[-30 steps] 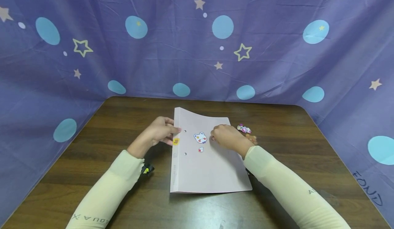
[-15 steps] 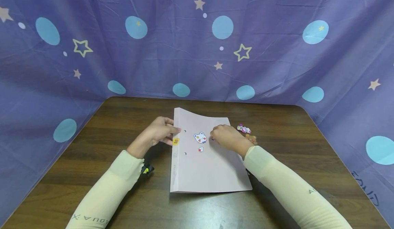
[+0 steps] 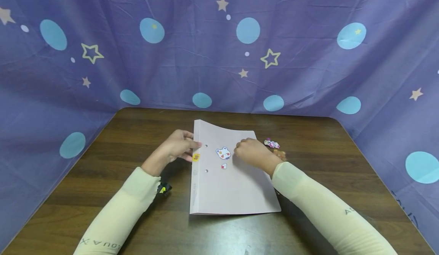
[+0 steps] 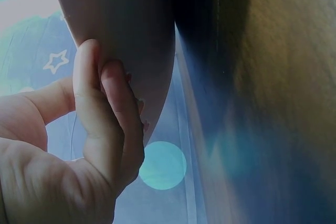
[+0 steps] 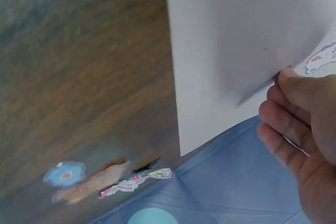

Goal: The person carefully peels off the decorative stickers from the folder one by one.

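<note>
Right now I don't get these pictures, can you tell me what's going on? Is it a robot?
No robot here! These are a person's two bare hands. The big picture comes from a camera on the person's head, looking forward and down. The other two come from cameras worn on each wrist, so they look tilted.

On the brown table is a pale folder. The left hand holds its spine edge. The right hand has its fingertips at the cover; I can't tell if they pinch something tiny. Beside them on the cover is a white animal-face sticker, with a smaller sticker below it. Past the folder's right edge lie little colourful cut-outs, like a pink-and-purple one and a brown one.
</note>
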The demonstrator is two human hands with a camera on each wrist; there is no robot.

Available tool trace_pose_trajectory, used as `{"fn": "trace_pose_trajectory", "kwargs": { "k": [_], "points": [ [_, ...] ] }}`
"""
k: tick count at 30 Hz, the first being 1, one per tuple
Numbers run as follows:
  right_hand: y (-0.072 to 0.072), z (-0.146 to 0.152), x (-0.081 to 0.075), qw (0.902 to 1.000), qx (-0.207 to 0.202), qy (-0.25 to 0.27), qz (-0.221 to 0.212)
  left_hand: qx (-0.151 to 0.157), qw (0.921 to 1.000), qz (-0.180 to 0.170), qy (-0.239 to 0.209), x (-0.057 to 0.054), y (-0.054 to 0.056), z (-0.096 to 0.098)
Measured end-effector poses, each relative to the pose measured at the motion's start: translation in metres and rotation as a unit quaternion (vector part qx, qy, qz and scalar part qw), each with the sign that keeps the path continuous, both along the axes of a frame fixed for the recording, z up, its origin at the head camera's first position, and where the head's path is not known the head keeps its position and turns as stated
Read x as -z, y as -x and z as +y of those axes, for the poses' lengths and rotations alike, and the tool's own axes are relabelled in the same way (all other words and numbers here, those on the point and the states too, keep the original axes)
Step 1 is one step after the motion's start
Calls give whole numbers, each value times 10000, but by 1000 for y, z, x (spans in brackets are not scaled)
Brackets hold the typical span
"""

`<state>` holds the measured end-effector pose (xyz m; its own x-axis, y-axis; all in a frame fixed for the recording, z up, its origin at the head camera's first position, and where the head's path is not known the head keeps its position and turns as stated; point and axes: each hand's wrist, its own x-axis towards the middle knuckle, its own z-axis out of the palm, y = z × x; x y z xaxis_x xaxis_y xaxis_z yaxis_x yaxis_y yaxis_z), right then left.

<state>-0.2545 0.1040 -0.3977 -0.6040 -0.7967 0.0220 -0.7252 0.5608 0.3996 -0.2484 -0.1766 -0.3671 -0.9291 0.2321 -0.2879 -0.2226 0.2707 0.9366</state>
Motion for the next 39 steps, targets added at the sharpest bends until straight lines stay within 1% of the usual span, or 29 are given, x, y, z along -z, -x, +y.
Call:
{"fn": "trace_pose_trajectory", "kwargs": {
  "k": [5,10,12,14,17,20,23,26,31,34,35,39],
  "points": [
    [-1,-1,2,9989,-211,-286,315,7,10000,5,20,1,-1,-1],
    [-2,-3,6,9949,-478,-517,721,-19,10000,-15,32,2,-1,-3],
    [-2,-3,7,9940,-514,-531,803,-3,10000,-22,14,2,0,-3],
    [-1,-4,7,9943,-503,-519,788,16,10000,-22,-2,2,0,-3],
    [1,-4,6,9965,-380,-484,566,43,10000,-8,-19,2,0,-2],
    [2,-2,4,9989,-192,-329,277,24,10000,-21,-16,2,-1,-2],
    [5,1,4,10000,25,33,1,27,10000,-18,4,2,-1,-2],
    [9,5,6,9991,175,333,-178,23,10000,-20,12,0,-2,-2],
    [10,11,6,9966,156,707,-392,19,10000,-26,26,0,-1,-2],
    [9,15,3,9949,23,870,-501,28,10000,-22,23,0,0,-1],
    [8,16,2,9924,50,1058,-621,13,10000,-22,25,-1,0,-1],
    [5,19,-1,9880,-34,1325,-795,2,10000,-2,22,-2,1,-2]
  ]
}}
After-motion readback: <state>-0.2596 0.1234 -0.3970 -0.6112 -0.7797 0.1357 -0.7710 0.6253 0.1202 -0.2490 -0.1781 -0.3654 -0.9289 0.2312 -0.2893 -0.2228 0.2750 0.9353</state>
